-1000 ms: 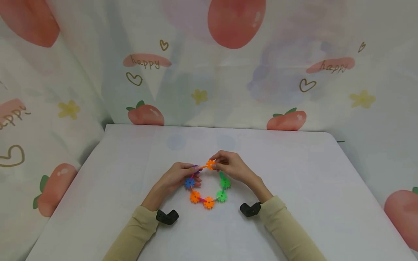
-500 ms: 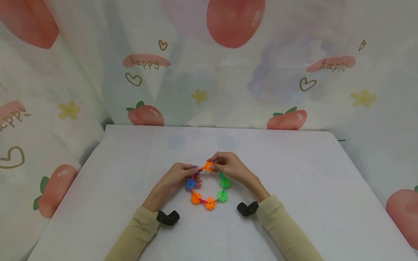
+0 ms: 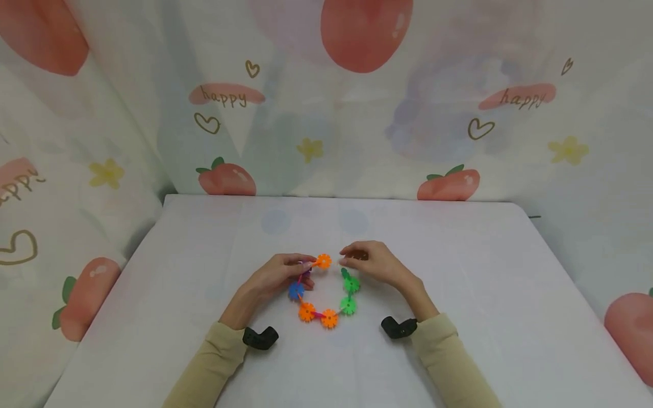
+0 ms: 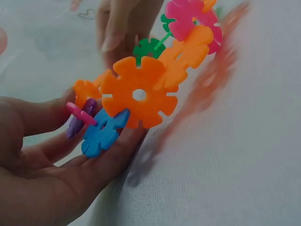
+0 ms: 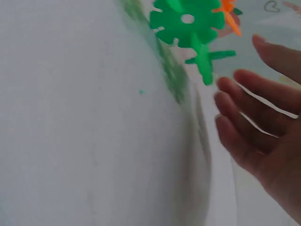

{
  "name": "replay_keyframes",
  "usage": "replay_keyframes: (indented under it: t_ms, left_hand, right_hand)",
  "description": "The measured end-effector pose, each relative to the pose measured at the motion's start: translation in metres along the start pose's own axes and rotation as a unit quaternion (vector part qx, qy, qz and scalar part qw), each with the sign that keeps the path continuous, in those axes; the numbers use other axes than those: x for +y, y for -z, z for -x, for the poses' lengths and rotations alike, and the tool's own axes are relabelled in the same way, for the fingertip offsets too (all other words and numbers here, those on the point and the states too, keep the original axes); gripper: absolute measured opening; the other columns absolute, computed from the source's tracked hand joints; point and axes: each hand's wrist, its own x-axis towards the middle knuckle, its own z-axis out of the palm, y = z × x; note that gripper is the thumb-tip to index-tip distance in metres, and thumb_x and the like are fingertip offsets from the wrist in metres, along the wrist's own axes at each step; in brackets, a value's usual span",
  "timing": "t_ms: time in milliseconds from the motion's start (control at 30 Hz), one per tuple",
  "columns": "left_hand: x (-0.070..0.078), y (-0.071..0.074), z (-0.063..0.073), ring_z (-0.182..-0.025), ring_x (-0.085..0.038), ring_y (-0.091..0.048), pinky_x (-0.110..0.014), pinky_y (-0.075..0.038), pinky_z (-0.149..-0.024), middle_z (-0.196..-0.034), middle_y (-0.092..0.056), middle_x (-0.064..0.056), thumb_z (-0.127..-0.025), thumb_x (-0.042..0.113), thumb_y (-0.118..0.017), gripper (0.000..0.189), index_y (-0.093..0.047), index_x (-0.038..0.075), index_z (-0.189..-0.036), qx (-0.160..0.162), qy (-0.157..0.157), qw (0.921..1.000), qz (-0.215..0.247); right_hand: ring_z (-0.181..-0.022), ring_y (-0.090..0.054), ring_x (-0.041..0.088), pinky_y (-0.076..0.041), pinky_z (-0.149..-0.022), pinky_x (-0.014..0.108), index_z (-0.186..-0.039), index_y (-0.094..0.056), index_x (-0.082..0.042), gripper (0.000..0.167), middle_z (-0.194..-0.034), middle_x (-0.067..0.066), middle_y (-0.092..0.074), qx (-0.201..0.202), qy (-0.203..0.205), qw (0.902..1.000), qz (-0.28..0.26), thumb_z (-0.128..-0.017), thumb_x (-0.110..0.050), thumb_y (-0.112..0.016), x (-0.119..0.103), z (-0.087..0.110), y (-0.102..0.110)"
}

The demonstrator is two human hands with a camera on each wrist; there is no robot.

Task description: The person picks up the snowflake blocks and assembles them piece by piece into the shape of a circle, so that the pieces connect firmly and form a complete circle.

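A chain of interlocking plastic snowflake discs bends into a ring with a gap at its far right. My left hand (image 3: 272, 277) pinches it at the purple disc (image 4: 75, 127), thumb on top and the other fingers beneath. Beyond the fingertips sticks out the orange end disc (image 3: 324, 261). Down the left side hangs a blue disc (image 3: 296, 291), then two orange discs along the near side. Green discs (image 3: 351, 284) form the right side, ending in an edge-on dark green disc (image 5: 204, 63). My right hand (image 3: 377, 263) holds nothing, its fingers apart and slightly bent just beside that green end.
A white cloth covers the table (image 3: 459, 272). Behind and to the left hang printed curtains (image 3: 357, 124) with fruit and hearts. Black wrist-camera mounts (image 3: 261, 338) stick out from both sleeves, low over the cloth.
The right hand first shifted left with the orange end disc, bringing it closer to the left fingers. It then let go and moved right, toward the green end. The left hand kept its pinch.
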Motion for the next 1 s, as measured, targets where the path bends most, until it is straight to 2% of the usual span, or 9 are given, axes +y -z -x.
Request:
replay_keyframes:
  t_ms: [100,200,367,600,833,1000]
  left_hand:
    - [0.000,0.002,0.001,-0.086,-0.020,-0.074,-0.035,-0.060,-0.094,-0.110,-0.072,-0.020,-0.106,0.018,-0.058,0.042,-0.056,-0.007,-0.140,0.004,-0.001,1.0000,0.001]
    - [-0.002,0.004,0.001,-0.083,-0.020,-0.074,-0.036,-0.061,-0.093,-0.106,-0.072,-0.017,-0.105,0.016,-0.059,0.040,-0.057,-0.010,-0.136,0.009,-0.007,0.9999,0.010]
    - [-0.004,0.004,0.000,-0.083,-0.018,-0.075,-0.031,-0.060,-0.094,-0.111,-0.073,-0.015,-0.105,0.016,-0.061,0.035,-0.063,-0.010,-0.128,0.020,-0.019,0.9995,0.012]
    - [-0.003,-0.001,-0.001,-0.082,-0.020,-0.076,-0.031,-0.060,-0.094,-0.109,-0.073,-0.016,-0.102,0.016,-0.065,0.029,-0.064,-0.008,-0.119,0.031,-0.019,0.9991,0.023]
    - [-0.005,-0.004,-0.001,-0.091,-0.022,-0.078,-0.034,-0.059,-0.096,-0.119,-0.071,-0.020,-0.104,0.013,-0.061,0.036,-0.060,-0.011,-0.131,0.015,-0.022,0.9995,0.016]
    - [-0.006,-0.005,-0.002,-0.095,-0.021,-0.077,-0.034,-0.059,-0.096,-0.120,-0.071,-0.023,-0.106,0.012,-0.058,0.037,-0.059,-0.013,-0.133,0.017,-0.026,0.9994,0.013]
  right_hand:
    - [-0.092,-0.067,0.013,-0.056,-0.086,0.034,-0.115,-0.077,-0.010,0.030,-0.107,0.001,-0.076,-0.054,-0.018,0.9984,0.000,-0.095,-0.031,-0.075,0.002,0.005,0.008]
    - [-0.090,-0.066,0.012,-0.055,-0.082,0.030,-0.109,-0.079,-0.009,0.026,-0.105,0.001,-0.077,-0.082,-0.007,0.9966,0.006,-0.093,-0.028,-0.078,0.001,0.003,0.008]
    - [-0.086,-0.062,0.010,-0.053,-0.078,0.027,-0.103,-0.081,-0.009,0.017,-0.100,0.001,-0.078,-0.062,0.029,0.9974,0.022,-0.094,-0.022,-0.076,-0.002,-0.001,0.003]
    - [-0.088,-0.066,0.010,-0.055,-0.080,0.026,-0.105,-0.081,-0.008,0.017,-0.101,0.001,-0.079,-0.039,0.033,0.9987,0.000,-0.095,-0.020,-0.075,-0.004,0.000,-0.002]
    - [-0.087,-0.065,0.011,-0.055,-0.077,0.025,-0.106,-0.081,-0.010,0.017,-0.103,0.001,-0.079,-0.024,0.037,0.9990,-0.007,-0.096,-0.021,-0.074,-0.001,0.002,-0.005]
    - [-0.083,-0.063,0.011,-0.054,-0.073,0.023,-0.106,-0.081,-0.010,0.017,-0.103,0.002,-0.079,-0.021,0.044,0.9988,-0.010,-0.096,-0.021,-0.074,0.002,0.003,-0.005]
